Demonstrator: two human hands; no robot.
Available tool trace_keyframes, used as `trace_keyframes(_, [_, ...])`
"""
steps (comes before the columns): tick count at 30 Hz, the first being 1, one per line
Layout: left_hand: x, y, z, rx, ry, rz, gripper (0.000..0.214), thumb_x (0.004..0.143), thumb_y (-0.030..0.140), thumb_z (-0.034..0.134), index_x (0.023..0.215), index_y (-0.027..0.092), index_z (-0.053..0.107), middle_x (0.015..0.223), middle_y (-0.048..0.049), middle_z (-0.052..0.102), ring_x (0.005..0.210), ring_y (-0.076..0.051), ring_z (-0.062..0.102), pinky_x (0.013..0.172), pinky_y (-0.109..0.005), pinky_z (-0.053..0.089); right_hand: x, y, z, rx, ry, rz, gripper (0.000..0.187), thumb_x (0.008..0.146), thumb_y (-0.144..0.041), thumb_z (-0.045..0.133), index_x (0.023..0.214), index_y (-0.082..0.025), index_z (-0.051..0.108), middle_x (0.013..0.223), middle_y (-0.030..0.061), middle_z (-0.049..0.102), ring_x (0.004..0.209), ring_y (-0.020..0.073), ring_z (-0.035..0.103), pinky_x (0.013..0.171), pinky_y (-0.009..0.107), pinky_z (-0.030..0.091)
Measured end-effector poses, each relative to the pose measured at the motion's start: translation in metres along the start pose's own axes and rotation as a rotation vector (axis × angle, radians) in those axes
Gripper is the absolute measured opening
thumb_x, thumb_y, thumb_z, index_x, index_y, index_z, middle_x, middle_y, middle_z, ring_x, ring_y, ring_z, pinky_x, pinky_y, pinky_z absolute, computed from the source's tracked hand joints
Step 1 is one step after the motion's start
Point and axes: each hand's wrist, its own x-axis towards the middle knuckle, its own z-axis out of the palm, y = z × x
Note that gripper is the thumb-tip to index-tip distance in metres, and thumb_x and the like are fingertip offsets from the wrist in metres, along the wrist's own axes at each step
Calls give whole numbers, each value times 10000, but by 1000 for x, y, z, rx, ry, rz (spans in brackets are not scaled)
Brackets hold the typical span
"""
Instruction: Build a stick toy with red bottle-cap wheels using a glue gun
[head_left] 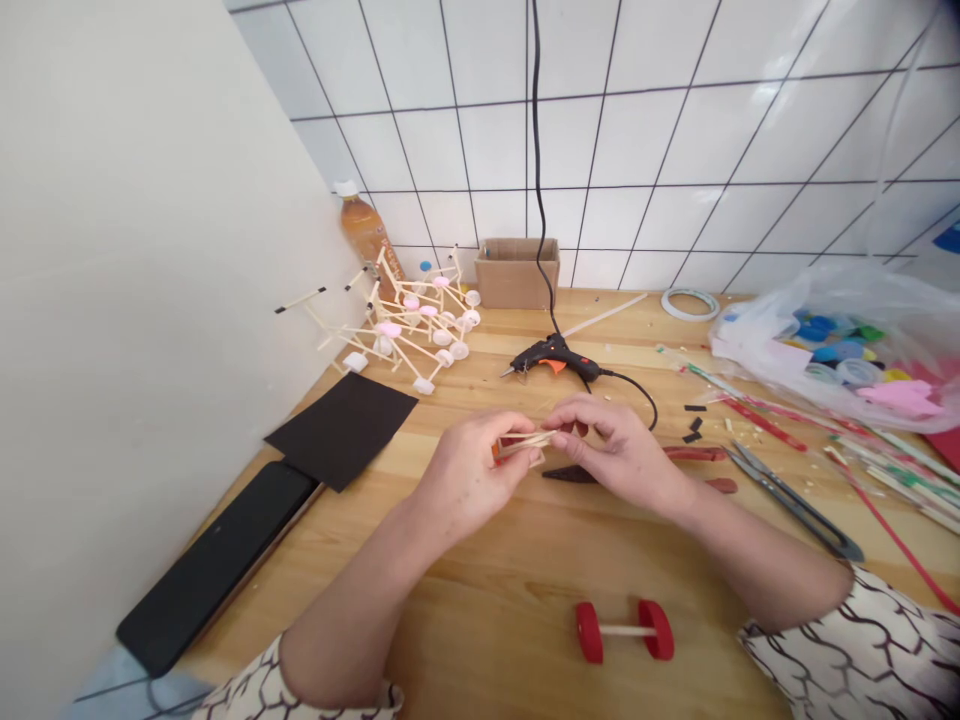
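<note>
Thin pale wooden sticks [529,440] lie between my two hands over the middle of the table. My left hand [472,475] is closed around their left part, and a bit of orange shows inside its grip. At their right end my right hand [626,455] pinches with thumb and forefinger. How the sticks join is hidden by the fingers. Under my right hand lie pliers [566,474] with red handles, partly covered. Closer to me rests a pair of red bottle caps [589,632] joined by a stick like wheels on an axle.
A black glue gun [551,355] lies behind my hands. Back left are stick models [427,312] with cap wheels, a drink bottle [364,228] and a cardboard box [517,275]. Left: black sheet [345,430], phone [225,560]. Right: scissors [795,505], tape roll [690,304], bag of caps [840,330].
</note>
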Motion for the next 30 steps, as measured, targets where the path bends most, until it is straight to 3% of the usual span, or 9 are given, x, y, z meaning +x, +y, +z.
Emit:
trace_keyframes(6, [0, 1, 0, 13, 14, -18, 140, 751, 158, 585, 873, 204, 637, 852, 19, 686, 752, -127, 623, 664, -212, 458, 2, 3, -6, -1, 28, 11, 106, 820, -241, 535, 835, -181, 621, 790, 43, 633, 757, 161, 582, 726, 309, 448])
trace_keyframes(16, [0, -2, 2, 30, 18, -32, 116, 760, 205, 582, 863, 199, 635, 838, 7, 684, 736, -133, 621, 634, -222, 460, 1, 1, -5, -32, 2, 0, 63, 790, -199, 553, 769, -178, 608, 749, 27, 607, 695, 134, 540, 654, 269, 426])
trace_keyframes(21, [0, 0, 0, 57, 20, -30, 125, 748, 178, 583, 857, 202, 639, 850, 2, 691, 754, -146, 625, 670, -240, 467, 4, -2, -12, -81, 53, -7, 88, 799, -224, 538, 744, -181, 592, 732, 27, 597, 687, 138, 538, 651, 271, 429])
trace_keyframes(27, [1, 0, 1, 36, 40, -28, 127, 747, 172, 584, 862, 193, 636, 874, -15, 695, 785, -155, 636, 684, -243, 489, 12, 6, -32, -261, 197, 136, 147, 799, -283, 512, 762, -174, 604, 690, 24, 624, 621, 144, 543, 595, 275, 426])
trace_keyframes(30, [1, 1, 1, 38, 37, -37, 129, 734, 157, 593, 851, 189, 640, 875, -19, 696, 781, -158, 635, 691, -249, 490, 22, 14, -42, -449, 206, 243, 175, 804, -294, 506, 802, -165, 623, 754, 46, 661, 655, 161, 574, 606, 279, 433])
